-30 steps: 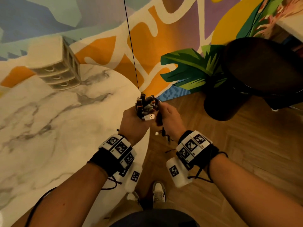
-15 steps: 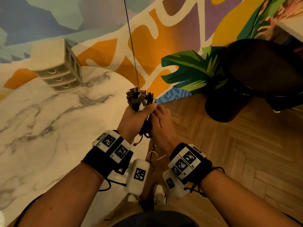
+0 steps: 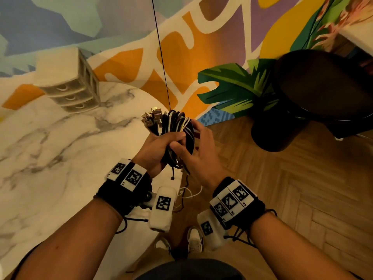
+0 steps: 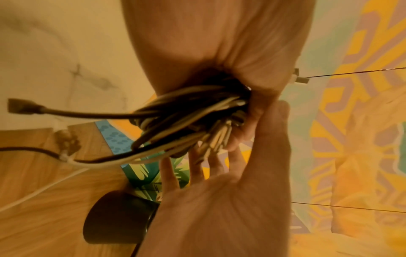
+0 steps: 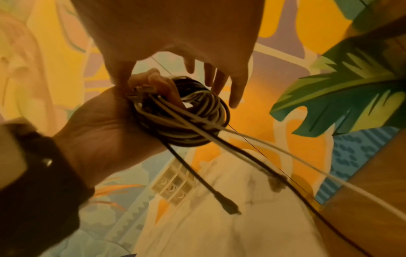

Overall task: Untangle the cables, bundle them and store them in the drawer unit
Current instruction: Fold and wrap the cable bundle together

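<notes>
My left hand [image 3: 156,147] grips a coiled bundle of black and white cables [image 3: 177,126] in the air over the marble table's right edge. Several USB plugs [image 3: 151,118] stick up out of the fist. My right hand [image 3: 198,150] lies flat against the coil's right side, fingers straight and thumb across it. In the right wrist view the straight fingers [image 5: 219,81] stand behind the coil [image 5: 186,114]. Loose ends hang below, among them a black plug [image 3: 172,178] and a white cable [image 3: 191,194]. The beige drawer unit [image 3: 68,85] stands at the table's far side, all three drawers closed.
The round marble table [image 3: 50,148] fills the left. A dark round stool [image 3: 323,87] stands on the wooden floor [image 3: 302,188] at right, against the painted wall. A thin black cord [image 3: 161,57] hangs straight down behind the bundle. My shoes [image 3: 193,237] show below.
The bundle has turned so its plugs point up and left. My right hand let go of the cables and moved up to the coil's right side, fingers now straight.
</notes>
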Demonstrator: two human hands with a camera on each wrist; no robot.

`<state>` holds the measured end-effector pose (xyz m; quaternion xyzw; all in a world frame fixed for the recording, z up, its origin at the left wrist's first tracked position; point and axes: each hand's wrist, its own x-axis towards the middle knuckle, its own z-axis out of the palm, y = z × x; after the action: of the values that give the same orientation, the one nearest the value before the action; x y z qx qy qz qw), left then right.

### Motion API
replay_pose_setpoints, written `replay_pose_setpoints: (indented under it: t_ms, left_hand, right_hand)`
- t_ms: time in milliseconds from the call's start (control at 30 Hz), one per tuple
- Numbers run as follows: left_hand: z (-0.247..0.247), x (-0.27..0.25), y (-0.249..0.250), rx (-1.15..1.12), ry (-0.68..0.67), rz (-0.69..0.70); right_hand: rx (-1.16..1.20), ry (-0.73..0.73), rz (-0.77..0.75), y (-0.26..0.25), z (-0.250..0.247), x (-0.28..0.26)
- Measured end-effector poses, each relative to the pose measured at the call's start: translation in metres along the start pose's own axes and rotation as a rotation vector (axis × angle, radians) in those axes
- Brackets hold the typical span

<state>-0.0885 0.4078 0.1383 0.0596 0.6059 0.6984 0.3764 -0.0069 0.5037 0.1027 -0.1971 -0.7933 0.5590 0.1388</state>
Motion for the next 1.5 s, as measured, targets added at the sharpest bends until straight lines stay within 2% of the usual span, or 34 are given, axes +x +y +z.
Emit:
replay_pose_setpoints:
  t_ms: [67, 200, 333, 533, 600, 700, 800, 1033, 1100, 1200, 1267, 1300, 1433, 1500]
  left_hand:
    - [0.001, -0.001, -0.001, -0.006, 0.001, -0.012]
    - [-0.002, -0.002, -0.001, -0.046, -0.055, 0.011]
    - [-0.003, -0.004, -0.002, -0.088, -0.113, -0.015]
    - [-0.011, -0.003, -0.002, -0.156, -0.191, -0.072]
    - [-0.011, -0.003, -0.001, -0.129, -0.206, -0.068]
    - [-0.008, -0.004, 0.003, -0.124, -0.201, -0.045]
    - [-0.006, -0.003, 0.003, -0.113, -0.177, -0.010]
    - [-0.013, -0.007, 0.001, -0.138, -0.179, -0.016]
    - [-0.014, -0.008, 0.002, -0.101, -0.170, 0.002]
    - [-0.014, -0.010, 0.007, -0.041, -0.166, 0.002]
    - [-0.014, -0.010, 0.010, -0.042, -0.168, -0.007]
    - [-0.013, -0.009, 0.010, -0.062, -0.177, -0.008]
    - [-0.011, -0.012, 0.009, -0.140, -0.195, -0.060]
    - [-0.013, -0.013, 0.011, -0.166, -0.218, -0.084]
  right_hand:
    - [0.016, -0.023, 0.017, -0.001, -0.001, 0.005]
    - [-0.084, -0.090, -0.077, -0.001, -0.007, 0.013]
    - [0.091, -0.239, -0.009, 0.007, -0.013, 0.024]
    - [0.156, -0.241, -0.013, 0.014, -0.014, 0.029]
    - [0.267, -0.240, 0.036, 0.016, -0.011, 0.027]
    - [0.519, -0.323, 0.114, 0.017, -0.008, 0.021]
    - [0.577, -0.364, 0.157, 0.016, -0.003, 0.014]
    - [0.431, -0.315, 0.076, 0.016, -0.004, 0.011]
    - [0.272, -0.268, 0.039, 0.015, -0.006, 0.008]
    - [-0.111, -0.199, -0.069, 0.016, -0.008, 0.006]
    - [-0.205, -0.162, -0.100, 0.019, -0.009, 0.005]
    - [-0.161, -0.165, -0.089, 0.020, -0.008, 0.004]
    - [0.322, -0.259, 0.091, 0.019, 0.004, 0.001]
    - [0.424, -0.389, 0.178, 0.013, 0.005, -0.003]
